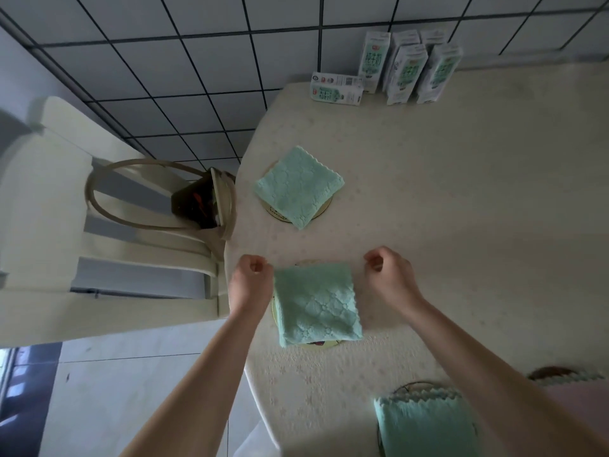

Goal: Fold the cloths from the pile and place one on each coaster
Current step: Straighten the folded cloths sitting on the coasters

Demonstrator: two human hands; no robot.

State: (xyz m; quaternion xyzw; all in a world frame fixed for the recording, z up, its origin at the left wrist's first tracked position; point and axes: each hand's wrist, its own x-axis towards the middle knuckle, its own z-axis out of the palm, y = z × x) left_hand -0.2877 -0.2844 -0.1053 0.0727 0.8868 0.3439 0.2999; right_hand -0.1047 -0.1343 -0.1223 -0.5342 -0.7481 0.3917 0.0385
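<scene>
Between the two hands, the near cloth lies folded into a green rectangle on the near coaster, whose yellow rim shows only along the cloth's left and lower edges. I read the left hand as just beside the cloth's upper left corner, its grip clenched on nothing. The right hand sits a little clear of the upper right corner, fingers curled the same way and holding nothing. To me that looks like a cloth set down and let go.

Farther along the tabletop, the far cloth rests folded and turned cornerwise on the far coaster. Nearer to me on the right, a third cloth covers a dark-rimmed coaster. At the right edge a scalloped green fringe lies over a brown coaster, though I cannot tell how well that one is folded.

I judge the task far along: every coaster I can see carries a cloth. No pile is in view, so I cannot say whether any cloths remain.

Milk cartons stand at the far edge, and a bag sits on a pale chair.
</scene>
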